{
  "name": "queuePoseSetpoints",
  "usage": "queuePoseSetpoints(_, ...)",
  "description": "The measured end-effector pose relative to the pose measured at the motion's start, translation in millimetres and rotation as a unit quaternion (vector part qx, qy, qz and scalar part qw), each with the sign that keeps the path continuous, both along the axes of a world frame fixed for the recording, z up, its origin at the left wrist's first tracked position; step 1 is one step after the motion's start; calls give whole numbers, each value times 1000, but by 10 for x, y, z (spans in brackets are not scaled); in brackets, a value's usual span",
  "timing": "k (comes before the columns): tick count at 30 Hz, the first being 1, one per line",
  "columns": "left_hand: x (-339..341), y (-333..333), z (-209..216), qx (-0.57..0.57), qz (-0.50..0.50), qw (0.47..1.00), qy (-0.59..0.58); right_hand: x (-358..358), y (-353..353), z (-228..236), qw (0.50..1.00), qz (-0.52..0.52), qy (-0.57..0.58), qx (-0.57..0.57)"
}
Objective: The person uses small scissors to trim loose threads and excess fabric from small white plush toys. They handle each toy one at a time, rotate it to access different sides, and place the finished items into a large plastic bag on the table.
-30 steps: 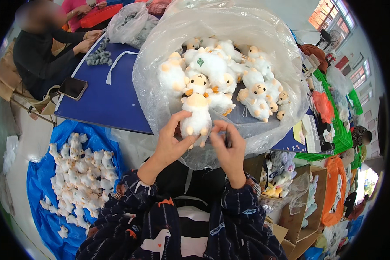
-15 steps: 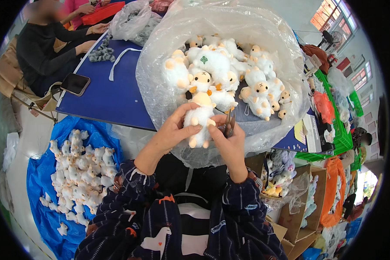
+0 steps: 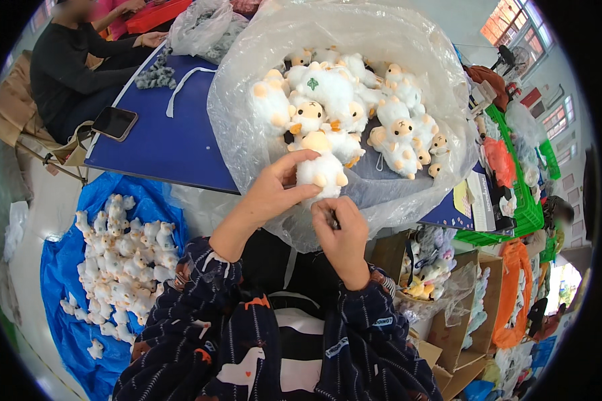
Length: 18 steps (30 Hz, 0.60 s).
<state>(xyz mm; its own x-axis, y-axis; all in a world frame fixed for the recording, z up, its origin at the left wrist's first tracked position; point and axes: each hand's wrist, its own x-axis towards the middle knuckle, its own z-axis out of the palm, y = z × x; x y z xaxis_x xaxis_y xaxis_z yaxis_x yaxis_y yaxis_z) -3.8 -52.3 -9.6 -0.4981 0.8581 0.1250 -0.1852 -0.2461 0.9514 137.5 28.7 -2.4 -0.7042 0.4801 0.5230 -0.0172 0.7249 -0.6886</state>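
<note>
My left hand (image 3: 274, 195) is closed around a small white plush toy (image 3: 325, 172) with cream-coloured head and paws, held over the near edge of a big clear plastic bag (image 3: 237, 110). My right hand (image 3: 341, 234) is closed just under the toy, its fingertips against or very near the toy's lower end. Between those fingers only a dark bit of the thread snips (image 3: 335, 219) shows; the blades are hidden. Inside the bag lies a heap of similar white plush toys (image 3: 338, 93), several with faces turned up.
A blue table (image 3: 174, 150) carries the bag, a phone (image 3: 116, 123) and grey fluffy pieces (image 3: 156, 75). At lower left, a blue sack (image 3: 63, 294) holds more white toys. A cardboard box (image 3: 448, 334) and green crates (image 3: 528, 207) stand at right. A co-worker (image 3: 67, 67) sits at far left.
The toy has turned and tilted in my left hand and risen slightly, so its lower paws no longer show. My right hand has moved down and left, and the snips' blades have gone from view.
</note>
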Motion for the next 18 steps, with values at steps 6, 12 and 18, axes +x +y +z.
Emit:
queuePoseSetpoints(6,52,74,15,-21,30,990,135,169,166,-4,996,1,-5,-94)
queuePoseSetpoints(12,-31,86,19,-63,4,981,182,43,44,-37,996,-70,1,56)
queuePoseSetpoints(18,-36,17,92,-50,-9,989,142,133,69,114,956,30,-19,-290)
